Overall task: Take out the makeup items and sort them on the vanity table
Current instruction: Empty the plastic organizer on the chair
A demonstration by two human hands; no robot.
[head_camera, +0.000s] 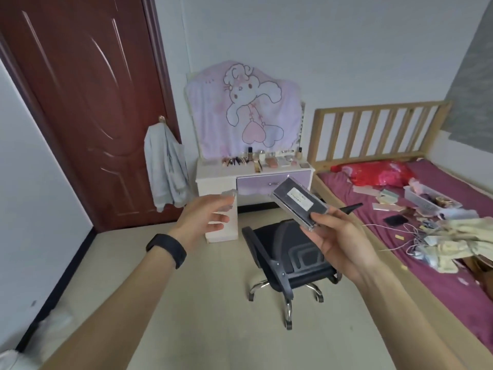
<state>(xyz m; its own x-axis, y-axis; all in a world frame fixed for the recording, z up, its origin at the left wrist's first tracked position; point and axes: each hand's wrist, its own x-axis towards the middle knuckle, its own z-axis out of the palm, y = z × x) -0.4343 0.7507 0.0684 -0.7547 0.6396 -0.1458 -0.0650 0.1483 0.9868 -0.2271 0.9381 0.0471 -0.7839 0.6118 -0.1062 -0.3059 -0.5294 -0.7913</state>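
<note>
My right hand [338, 236] grips the near end of a dark rectangular makeup palette [293, 202] in a clear case with a white label. It is raised in front of me and tilted. My left hand [205, 217] is held out at the same height and pinches a small clear item [229, 194] at its fingertips. The item is blurred. Ahead stands the white and lilac vanity table [213, 174]. Several makeup items [256, 160] are lined along its top. More items lie scattered on the bed [394, 206] around a clear bin [426, 200].
A black swivel chair [290, 257] stands between me and the vanity. A cartoon cloth [245, 110] covers the mirror. A grey garment [165, 166] hangs on the brown door [88, 102]. The wooden bed [378, 129] with a maroon sheet runs along the right.
</note>
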